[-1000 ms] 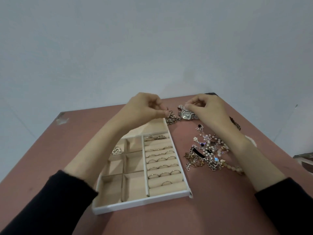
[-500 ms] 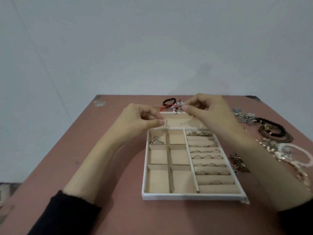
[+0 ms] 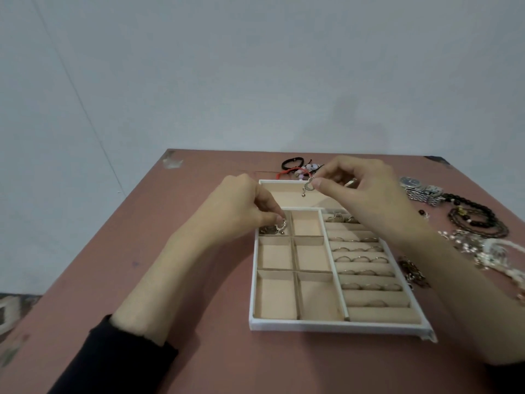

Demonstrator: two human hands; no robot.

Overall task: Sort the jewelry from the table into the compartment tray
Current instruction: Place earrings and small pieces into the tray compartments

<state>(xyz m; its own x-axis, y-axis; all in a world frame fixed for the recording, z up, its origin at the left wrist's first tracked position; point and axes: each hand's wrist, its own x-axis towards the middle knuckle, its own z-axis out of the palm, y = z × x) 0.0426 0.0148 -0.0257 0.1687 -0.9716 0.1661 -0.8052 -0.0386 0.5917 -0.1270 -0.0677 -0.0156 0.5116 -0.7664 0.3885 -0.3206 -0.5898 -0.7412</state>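
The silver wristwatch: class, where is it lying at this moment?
In the head view the silver wristwatch lies on the table at far right, between the right hand and the dark bead bracelets.

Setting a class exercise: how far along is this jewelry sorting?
Done: rings line rolls in the tray. In hand: left hand pinches a small piece at a left compartment; right hand pinches a dangling piece above the tray. Left: watch, bead bracelets, tangled pile.
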